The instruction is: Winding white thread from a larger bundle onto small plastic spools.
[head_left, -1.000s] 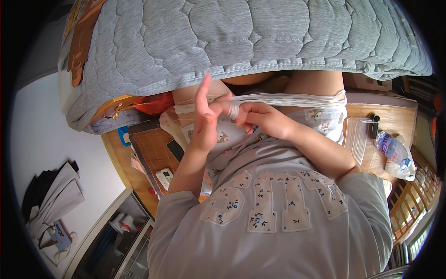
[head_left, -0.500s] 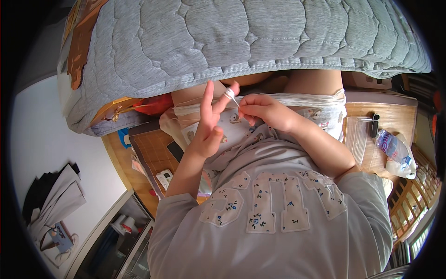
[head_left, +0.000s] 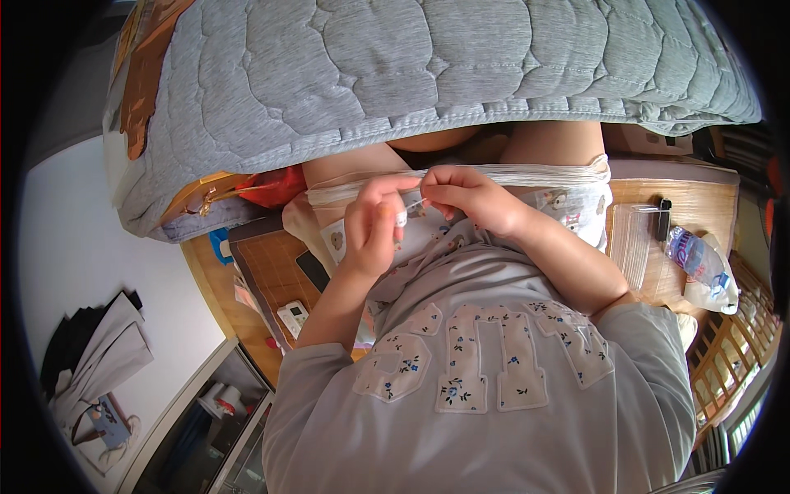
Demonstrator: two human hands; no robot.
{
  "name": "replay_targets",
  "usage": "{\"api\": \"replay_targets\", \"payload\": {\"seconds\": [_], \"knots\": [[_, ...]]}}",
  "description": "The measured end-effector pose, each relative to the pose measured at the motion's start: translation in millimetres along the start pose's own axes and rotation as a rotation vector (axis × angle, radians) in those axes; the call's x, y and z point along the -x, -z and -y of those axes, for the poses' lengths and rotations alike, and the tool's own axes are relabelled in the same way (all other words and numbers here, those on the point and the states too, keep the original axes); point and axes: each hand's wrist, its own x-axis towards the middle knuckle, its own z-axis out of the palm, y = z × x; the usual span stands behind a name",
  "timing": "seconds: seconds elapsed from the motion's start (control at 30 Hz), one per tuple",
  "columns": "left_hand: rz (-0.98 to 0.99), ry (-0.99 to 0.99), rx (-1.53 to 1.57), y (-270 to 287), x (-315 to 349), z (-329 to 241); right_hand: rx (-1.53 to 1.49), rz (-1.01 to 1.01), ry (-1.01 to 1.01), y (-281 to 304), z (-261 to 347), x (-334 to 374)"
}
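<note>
A loop of many white thread strands stretches across both my thighs, above shorts with a small animal print. My left hand is partly curled, with white thread wound around a finger. Its index finger points toward my right hand. My right hand pinches the thread's other end close by, and a short taut length runs between the two hands. Both hands hover above my lap, just in front of the strands. The right fingertips are partly hidden.
A grey quilted bed cover spans the far side. On the bench to the right lie a plastic bottle, a clear plastic box and a black object. A white remote and a dark phone-like slab lie left.
My left hand's raised, spread fingers have curled down and its index finger now bends toward the right hand. The wound thread has come lower. My right hand stays almost in place.
</note>
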Motion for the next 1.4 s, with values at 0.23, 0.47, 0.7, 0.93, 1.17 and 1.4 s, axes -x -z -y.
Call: {"api": "replay_targets", "payload": {"seconds": [0.23, 0.47, 0.7, 0.93, 1.17, 1.4], "knots": [[-0.247, -0.255, -0.156, -22.7, -7.7, 0.6, 0.208, -0.057, -0.123, -3.4, -1.1, -0.1], [-0.018, 0.137, -0.399, 8.4, 0.4, -6.4, 0.142, -0.012, 0.093, -7.2, -4.2, 0.5], [-0.178, -0.086, 0.164, -11.6, -8.2, -9.6, 0.126, -0.042, -0.047, -5.3, -9.9, 0.3], [0.014, 0.054, -0.275, 14.1, -7.4, -4.6, 0.081, -0.064, 0.177, -18.5, -14.3, 1.5], [0.018, 0.060, 0.126, 14.3, -0.1, 0.3, 0.039, -0.078, -0.037, -11.7, -9.1, 1.8], [-0.026, -0.229, -0.648, 16.0, -12.4, 15.0, 0.189, -0.050, 0.042, -18.6, -18.5, 1.1]]}}
